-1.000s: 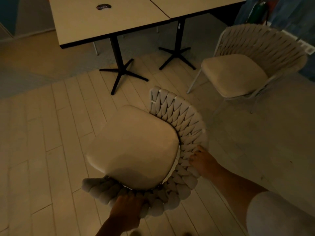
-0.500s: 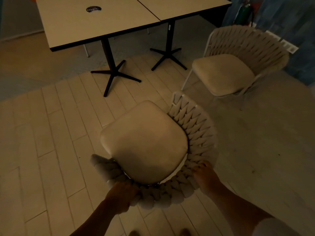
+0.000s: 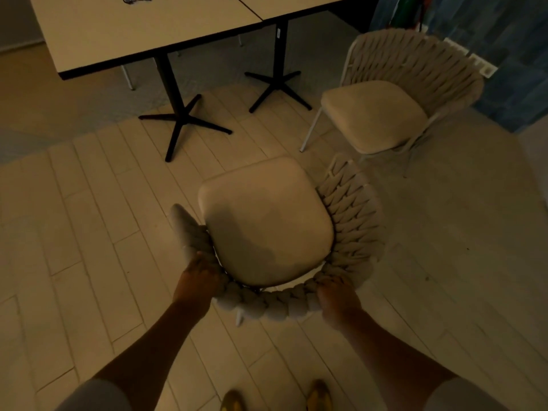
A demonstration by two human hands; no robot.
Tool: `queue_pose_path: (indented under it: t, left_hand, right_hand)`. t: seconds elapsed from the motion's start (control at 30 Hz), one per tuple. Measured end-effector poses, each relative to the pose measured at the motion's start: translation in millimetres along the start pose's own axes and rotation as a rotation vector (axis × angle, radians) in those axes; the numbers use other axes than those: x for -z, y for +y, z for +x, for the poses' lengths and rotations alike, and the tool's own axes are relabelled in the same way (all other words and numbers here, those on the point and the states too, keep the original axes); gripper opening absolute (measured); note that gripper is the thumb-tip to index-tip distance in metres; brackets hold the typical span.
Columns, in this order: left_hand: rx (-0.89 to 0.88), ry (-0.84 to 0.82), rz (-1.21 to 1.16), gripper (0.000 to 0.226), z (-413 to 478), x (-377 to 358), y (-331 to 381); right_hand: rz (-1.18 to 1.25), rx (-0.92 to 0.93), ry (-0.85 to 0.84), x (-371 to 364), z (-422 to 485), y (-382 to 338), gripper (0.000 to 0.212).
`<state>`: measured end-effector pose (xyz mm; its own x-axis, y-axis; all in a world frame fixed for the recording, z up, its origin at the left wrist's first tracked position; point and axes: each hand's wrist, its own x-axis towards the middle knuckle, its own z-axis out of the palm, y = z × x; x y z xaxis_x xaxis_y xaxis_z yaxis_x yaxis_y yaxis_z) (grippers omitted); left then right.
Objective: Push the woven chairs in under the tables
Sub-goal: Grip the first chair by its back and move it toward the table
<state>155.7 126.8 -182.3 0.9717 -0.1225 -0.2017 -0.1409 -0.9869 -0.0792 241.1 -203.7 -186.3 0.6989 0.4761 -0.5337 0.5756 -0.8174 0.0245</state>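
- Gold-toned shoes [image 3: 318, 396] at the lower edge mark where we stand, on a floor of pale planks [image 3: 89, 218].
- Left hand [image 3: 197, 281] and right hand [image 3: 336, 302]: each grip is clamped on the braided back rim of the near woven chair [image 3: 267, 221], fingers curled over the rope, one hand at either end of the rim's rear curve.
- The near woven chair stands in the open on the planks, its seat front turned roughly toward the left counter [image 3: 142, 28]. We see bare floor between the seat and that counter's black cross-foot [image 3: 181, 120], so no part of the chair is under the top.
- The far woven chair [image 3: 376, 114], to the right and beyond, is untouched. It sits well apart from the right counter [image 3: 296, 2] and at an angle to it.
- Thin pale legs [image 3: 129, 80] show beneath the far side of the left counter. We cannot tell whether they belong to a chair already tucked in.
- We judge the task barely begun. The near chair is grasped and roughly aimed, with its whole push left to do, and the far chair will then need turning and pushing in.
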Motion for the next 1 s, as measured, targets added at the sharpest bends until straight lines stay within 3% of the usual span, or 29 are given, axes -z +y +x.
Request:
queue_pose_path:
  t: [0.1, 0.2, 0.33, 0.6, 0.67, 0.8, 0.87, 1.0]
  left_hand:
    - [-0.024, -0.156, -0.011, 0.047, -10, 4, 31]
    - [-0.029, -0.336, -0.114, 0.066, -10, 6, 77]
    - [0.025, -0.350, -0.339, 0.084, 8, 12, 124]
    - [0.083, -0.311, -0.247, 0.058, 43, -7, 157]
    - [0.100, -0.297, -0.219, 0.059, 44, -11, 159]
    - [0.161, -0.275, -0.215, 0.060, 43, -13, 161]
    - [0.164, -0.261, -0.208, 0.059, 42, -12, 163]
    - [0.165, -0.256, -0.212, 0.054, 41, -8, 164]
  right_hand:
    - [0.061, 0.161, 0.040, 12, -18, 20, 0.068]
    - [0.094, 0.240, 0.144, 26, -34, 43, 0.071]
    - [0.023, 0.176, 0.165, 41, -34, 73, 0.079]
    - [0.021, -0.091, 0.309, 38, 1, 128, 0.062]
    - [0.206, -0.197, 0.379, 36, 10, 136, 0.068]
    - [0.965, -0.738, 0.311, 43, 33, 136, 0.085]
    - [1.092, -0.853, 0.271, 41, 41, 136, 0.086]
    - [1.121, -0.892, 0.284, 28, 55, 133, 0.078]
